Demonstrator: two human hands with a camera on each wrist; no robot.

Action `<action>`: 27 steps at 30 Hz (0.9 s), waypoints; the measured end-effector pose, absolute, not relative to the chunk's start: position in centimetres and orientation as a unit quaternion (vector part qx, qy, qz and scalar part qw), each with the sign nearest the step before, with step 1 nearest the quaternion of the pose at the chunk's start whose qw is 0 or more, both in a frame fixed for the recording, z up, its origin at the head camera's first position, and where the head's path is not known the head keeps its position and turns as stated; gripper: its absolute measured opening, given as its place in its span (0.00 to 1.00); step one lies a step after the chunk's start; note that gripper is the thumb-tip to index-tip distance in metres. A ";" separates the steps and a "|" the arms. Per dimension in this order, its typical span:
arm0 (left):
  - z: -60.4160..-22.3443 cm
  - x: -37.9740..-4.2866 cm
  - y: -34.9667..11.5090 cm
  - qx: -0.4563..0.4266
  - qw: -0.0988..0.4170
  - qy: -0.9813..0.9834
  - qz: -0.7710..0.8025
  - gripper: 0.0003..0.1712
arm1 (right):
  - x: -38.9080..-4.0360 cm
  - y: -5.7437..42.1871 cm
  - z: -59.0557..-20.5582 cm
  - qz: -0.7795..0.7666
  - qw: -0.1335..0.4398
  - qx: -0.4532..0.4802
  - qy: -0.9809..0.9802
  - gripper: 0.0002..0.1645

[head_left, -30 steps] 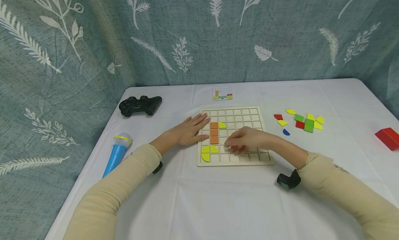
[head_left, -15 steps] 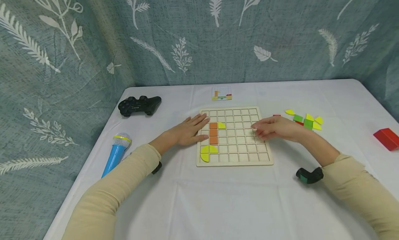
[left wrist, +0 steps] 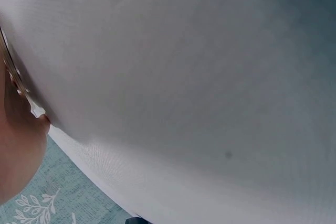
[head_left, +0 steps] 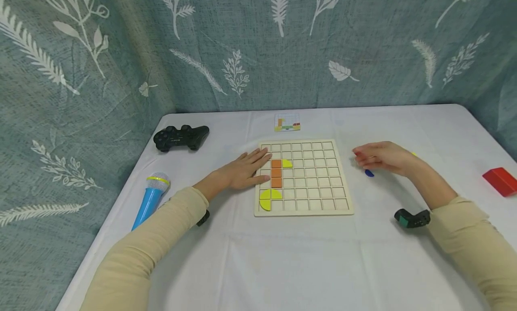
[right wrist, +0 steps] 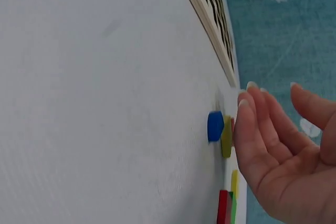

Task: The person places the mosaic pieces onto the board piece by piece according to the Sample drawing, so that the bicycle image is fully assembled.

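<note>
My left hand (head_left: 244, 172) lies flat, fingers spread, on the left edge of a wooden grid board (head_left: 349, 208). On the board, orange square tiles (head_left: 276, 173) form a column beside a yellow quarter-round tile (head_left: 287, 163); more yellow tiles (head_left: 265, 199) sit at the lower left. My right hand (head_left: 383, 157) hovers right of the board over loose tiles, most of them hidden beneath it. In the right wrist view its fingers are gently bent, thumb apart, holding nothing. A blue tile (right wrist: 214, 126), a yellow tile (right wrist: 226, 136) and a red tile (right wrist: 223, 205) lie near it.
A small pattern card (head_left: 287, 122) lies behind the board. To the left are a black game controller (head_left: 181, 137) and a blue toy microphone (head_left: 150, 203). A red block (head_left: 501, 181) stands at the far right. A teal curtain (head_left: 258, 50) hangs behind the white-covered table (head_left: 282, 266).
My right hand has moved from the middle of the board rightward and away from me, over to the loose tiles. The left hand stays in place on the board.
</note>
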State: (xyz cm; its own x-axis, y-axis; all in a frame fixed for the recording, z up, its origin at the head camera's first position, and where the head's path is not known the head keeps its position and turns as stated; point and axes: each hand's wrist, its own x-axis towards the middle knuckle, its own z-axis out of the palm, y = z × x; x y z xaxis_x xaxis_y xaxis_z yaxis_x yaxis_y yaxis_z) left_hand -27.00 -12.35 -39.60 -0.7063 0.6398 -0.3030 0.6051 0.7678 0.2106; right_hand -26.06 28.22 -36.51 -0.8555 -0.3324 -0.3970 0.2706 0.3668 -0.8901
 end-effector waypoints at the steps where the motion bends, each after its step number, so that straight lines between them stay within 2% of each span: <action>1: -39.5 -27.0 -12.3 0.337 0.182 0.922 0.047 0.44 | -26.2 28.4 -36.5 -0.561 0.263 -0.014 0.785 0.33; 13: -39.6 -26.9 -12.4 0.338 0.180 0.922 0.046 0.44 | -26.7 28.8 -36.9 -0.465 0.180 0.038 0.866 0.34; 19: -39.5 -26.8 -12.4 0.338 0.180 0.923 0.045 0.44 | -26.5 28.6 -37.2 -0.410 0.155 0.017 0.899 0.28; 27: -39.4 -26.8 -12.3 0.338 0.178 0.923 0.042 0.44 | -26.2 27.8 -37.4 -0.347 0.126 -0.026 0.929 0.26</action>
State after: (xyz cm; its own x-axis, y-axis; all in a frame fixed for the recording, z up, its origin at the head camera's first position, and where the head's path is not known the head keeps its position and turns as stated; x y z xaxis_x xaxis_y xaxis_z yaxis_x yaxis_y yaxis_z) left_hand -26.80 -12.29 -39.45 -0.7082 0.6386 -0.3011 0.6087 0.7683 0.1977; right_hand -26.22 27.83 -37.43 -0.9671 -0.1349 -0.2157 0.0397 0.7575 -0.6516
